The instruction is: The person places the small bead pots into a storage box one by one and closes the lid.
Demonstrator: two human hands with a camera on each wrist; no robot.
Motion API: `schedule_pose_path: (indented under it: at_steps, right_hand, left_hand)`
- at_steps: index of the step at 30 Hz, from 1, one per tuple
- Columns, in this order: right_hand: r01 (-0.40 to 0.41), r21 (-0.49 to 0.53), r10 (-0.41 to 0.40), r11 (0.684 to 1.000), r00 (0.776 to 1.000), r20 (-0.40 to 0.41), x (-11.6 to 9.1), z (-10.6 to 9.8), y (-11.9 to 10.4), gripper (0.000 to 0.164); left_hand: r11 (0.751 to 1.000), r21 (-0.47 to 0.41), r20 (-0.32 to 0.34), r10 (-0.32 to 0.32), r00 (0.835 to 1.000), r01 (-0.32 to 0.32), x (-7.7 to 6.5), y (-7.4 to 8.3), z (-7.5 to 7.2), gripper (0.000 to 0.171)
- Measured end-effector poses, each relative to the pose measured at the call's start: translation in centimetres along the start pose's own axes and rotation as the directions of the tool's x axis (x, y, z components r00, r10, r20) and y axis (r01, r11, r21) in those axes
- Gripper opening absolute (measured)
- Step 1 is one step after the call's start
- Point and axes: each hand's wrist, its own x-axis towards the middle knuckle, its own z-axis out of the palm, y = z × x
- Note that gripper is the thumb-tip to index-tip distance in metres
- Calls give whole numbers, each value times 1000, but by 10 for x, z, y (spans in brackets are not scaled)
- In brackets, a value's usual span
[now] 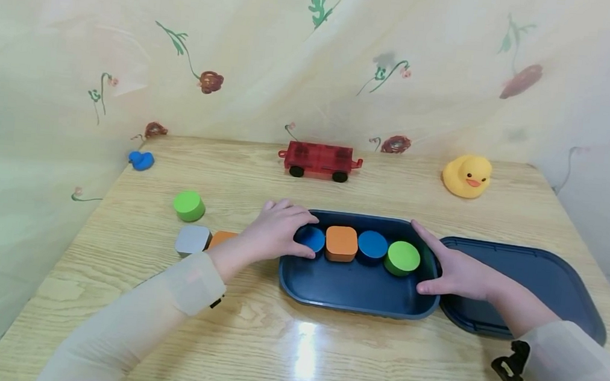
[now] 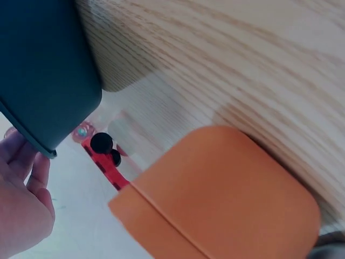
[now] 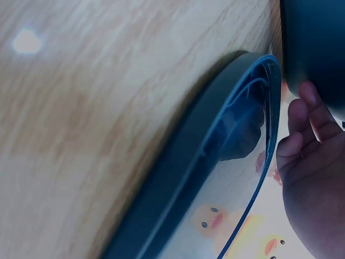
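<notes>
Fingers of the left hand (image 1: 279, 230): apparently pinched about the blue round block (image 1: 308, 238), leftmost of the row inside the navy container (image 1: 351, 288); right hand (image 1: 458, 270) gripped that container's right end. Handling: probably wanted a steady container and vertical touch, sparing the orange square block (image 1: 341, 243). Also on the bench (image 1: 377, 366): navy lid (image 1: 542, 284), partly under the right arm (image 1: 572, 371); grey block (image 1: 192, 239); loose orange block (image 1: 220, 238), partly hidden by the left arm (image 1: 158, 311); red wagon (image 1: 318, 159).

You faced a pale, flower-printed backdrop (image 1: 274, 48) across the frame's top. Below, your wood-grain tabletop (image 1: 377, 366) caught white glare (image 1: 305, 351) at lower centre.
</notes>
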Motion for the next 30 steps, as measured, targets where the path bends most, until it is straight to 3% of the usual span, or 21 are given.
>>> schedule_pose_path:
  at_steps: [9, 22, 30]
  right_hand:
    - [0, -1, 0, 1000, 1000, -2, 1, 0, 2, 108]
    - [-3, -12, 3, 1000, 1000, -2, 1, 1, 4, 108]
    - [0, -12, 0, 1000, 1000, -3, 1, 1, 3, 108]
  left_hand:
    - [998, -65, -42, -22, 999, 19, -9, -16, -5, 68]
    - [981, -179, -107, -101, 989, 81, -35, -51, -12, 71]
    - [972, -188, -82, -155, 984, 138, -54, -74, -19, 72]
